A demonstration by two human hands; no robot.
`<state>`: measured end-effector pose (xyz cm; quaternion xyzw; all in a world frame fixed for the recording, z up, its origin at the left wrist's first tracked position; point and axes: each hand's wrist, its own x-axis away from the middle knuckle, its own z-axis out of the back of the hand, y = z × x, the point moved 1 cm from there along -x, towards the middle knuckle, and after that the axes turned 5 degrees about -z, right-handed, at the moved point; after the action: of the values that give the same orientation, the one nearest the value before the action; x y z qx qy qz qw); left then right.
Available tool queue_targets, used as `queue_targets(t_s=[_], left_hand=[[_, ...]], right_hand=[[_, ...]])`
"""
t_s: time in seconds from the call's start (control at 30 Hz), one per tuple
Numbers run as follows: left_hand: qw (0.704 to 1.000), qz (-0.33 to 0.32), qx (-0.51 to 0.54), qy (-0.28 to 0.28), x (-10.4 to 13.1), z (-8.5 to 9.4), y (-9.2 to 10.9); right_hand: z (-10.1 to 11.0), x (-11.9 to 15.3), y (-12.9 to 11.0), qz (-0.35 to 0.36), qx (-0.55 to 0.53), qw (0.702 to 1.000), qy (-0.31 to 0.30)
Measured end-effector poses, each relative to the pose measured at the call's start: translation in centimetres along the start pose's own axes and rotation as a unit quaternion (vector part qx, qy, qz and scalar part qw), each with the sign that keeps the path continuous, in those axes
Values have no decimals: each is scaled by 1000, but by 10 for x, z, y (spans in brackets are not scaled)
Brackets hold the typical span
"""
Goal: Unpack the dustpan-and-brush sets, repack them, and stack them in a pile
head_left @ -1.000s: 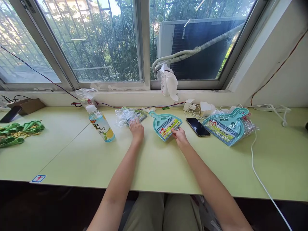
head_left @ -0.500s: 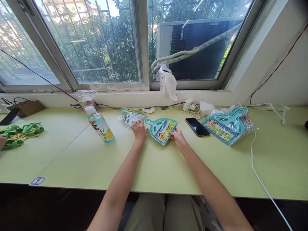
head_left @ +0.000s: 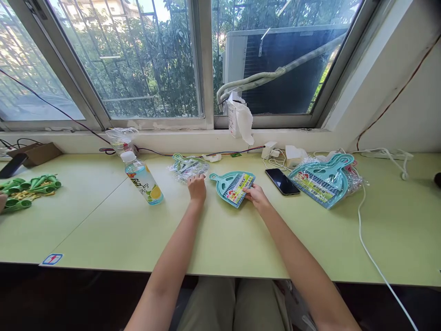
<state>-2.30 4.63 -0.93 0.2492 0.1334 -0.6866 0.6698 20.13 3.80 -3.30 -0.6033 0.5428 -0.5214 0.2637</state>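
My right hand (head_left: 257,196) pinches the lower right corner of a teal mini dustpan (head_left: 225,181), which lies on the table with a yellow and blue printed card on it. Left of it, my left hand (head_left: 197,188) is closed, its fingers curled at the near edge of a clump of clear plastic wrap (head_left: 189,169). Green handle-like parts show under that wrap. Whether the left fingers grip anything is hidden. Farther right rests a stack of similar teal dustpans (head_left: 322,181) with cards, partly in clear plastic.
A drink bottle (head_left: 143,179) stands left of my hands, and a black phone (head_left: 282,182) lies right of them. Green plastic parts (head_left: 27,191) are at the far left, beside part of another person's hand (head_left: 2,202). A white cable (head_left: 365,243) crosses the table's right side.
My left hand has drawn in from spread fingers to a closed shape, moving slightly left and away from the dustpan's handle. The dustpan has shifted slightly right with my right hand still on it.
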Motion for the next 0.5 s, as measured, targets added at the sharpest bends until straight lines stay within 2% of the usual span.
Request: queue_targets(t_s=[0.17,0.33,0.43,0.5], left_hand=[[996,-44,81,20,1,9,7],[976,-122,179,20,6,17,20],[970,-107,214,51,13,22,34],[967,-48,225,106,16,25,40]], right_hand=[[-5,2,1,18,-18,997,-73],[-8,4,1,53,-28,994,-90],[-8,5,0,81,-45,992,-84],[-8,6,-1,97,-57,990,-81]])
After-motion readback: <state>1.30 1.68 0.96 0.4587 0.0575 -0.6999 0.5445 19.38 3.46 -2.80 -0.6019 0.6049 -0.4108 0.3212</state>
